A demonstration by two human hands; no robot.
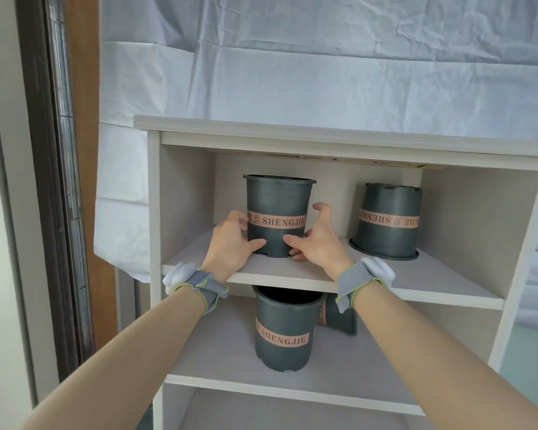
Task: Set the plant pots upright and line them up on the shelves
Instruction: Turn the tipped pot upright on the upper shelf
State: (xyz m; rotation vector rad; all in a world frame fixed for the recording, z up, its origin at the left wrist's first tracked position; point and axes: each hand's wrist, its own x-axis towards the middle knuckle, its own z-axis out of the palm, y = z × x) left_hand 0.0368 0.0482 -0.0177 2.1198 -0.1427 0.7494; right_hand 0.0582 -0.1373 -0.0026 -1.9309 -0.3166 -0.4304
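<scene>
Both hands cup the upright pot (276, 217) low on its sides, left hand (230, 243) and right hand (316, 240), fingers spread and touching it, to steady it on the shelf (292, 276). Right of my right hand stands an upturned pot (387, 221); below my wrists, another upright one (284, 330).

No sleeves are worn, so both arms are bare. The left hand (230, 240) and the right hand (319, 240) are bare too. A grey band (205, 288) with a thin green edge and a puffy white part is strapped around each wrist.
</scene>
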